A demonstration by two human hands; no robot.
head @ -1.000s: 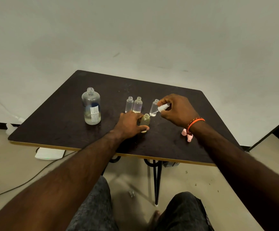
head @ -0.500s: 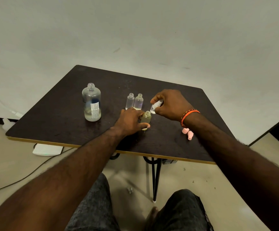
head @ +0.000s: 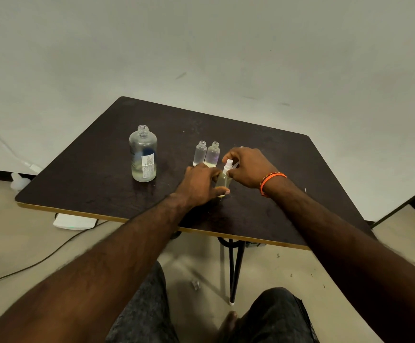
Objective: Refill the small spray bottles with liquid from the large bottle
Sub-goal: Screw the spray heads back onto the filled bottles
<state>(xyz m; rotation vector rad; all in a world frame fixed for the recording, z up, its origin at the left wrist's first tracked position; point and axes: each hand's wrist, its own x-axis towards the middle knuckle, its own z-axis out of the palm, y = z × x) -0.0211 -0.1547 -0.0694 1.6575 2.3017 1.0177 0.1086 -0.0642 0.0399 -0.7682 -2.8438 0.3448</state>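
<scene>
Small clear plastic spray bottle [head: 223, 182] is gripped by left hand [head: 201, 183]; white pump top [head: 228, 165] is pinched by right hand [head: 248, 167]. Cross-threading risks leaks.

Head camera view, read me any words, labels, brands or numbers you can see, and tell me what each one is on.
White printed label on the large clear plastic bottle: lines of small print, too blurred to read.
Blue mark on the same bottle: no legible text.
Small clear spray bottles, dark brown table, orange wristband: no text visible.
</scene>
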